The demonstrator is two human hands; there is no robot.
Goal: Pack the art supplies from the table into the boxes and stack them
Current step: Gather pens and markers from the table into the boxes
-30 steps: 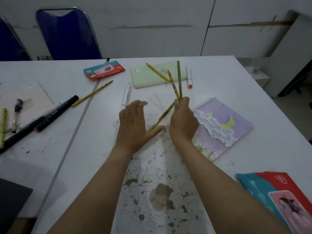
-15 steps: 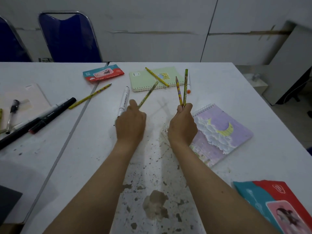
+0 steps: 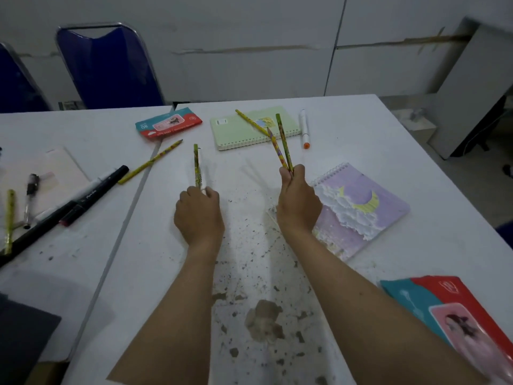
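My left hand (image 3: 198, 215) grips one green patterned pencil (image 3: 196, 165), which points away from me just above the white table (image 3: 347, 151). A white marker (image 3: 205, 190) shows only as a pale tip beside my left thumb; I cannot tell if my hand holds it. My right hand (image 3: 298, 207) grips two patterned pencils (image 3: 283, 148) that fan upward. A yellow pencil (image 3: 251, 122) lies on the green notebook (image 3: 236, 132). Another yellow pencil (image 3: 151, 162) lies across the table seam. No box is in view.
An orange-tipped white marker (image 3: 304, 129) lies right of the green notebook. A purple notebook (image 3: 361, 207) lies under my right wrist. Red-teal packets sit at the far centre (image 3: 169, 125) and near right (image 3: 458, 309). Black markers (image 3: 69, 207), a pen (image 3: 30, 195) and a green pencil (image 3: 9, 218) lie left. Blue chairs (image 3: 111, 68) stand behind.
My left hand closed on the green pencil that lay on the table, lifted it and swung it to point away from me. My right hand kept its two pencils.
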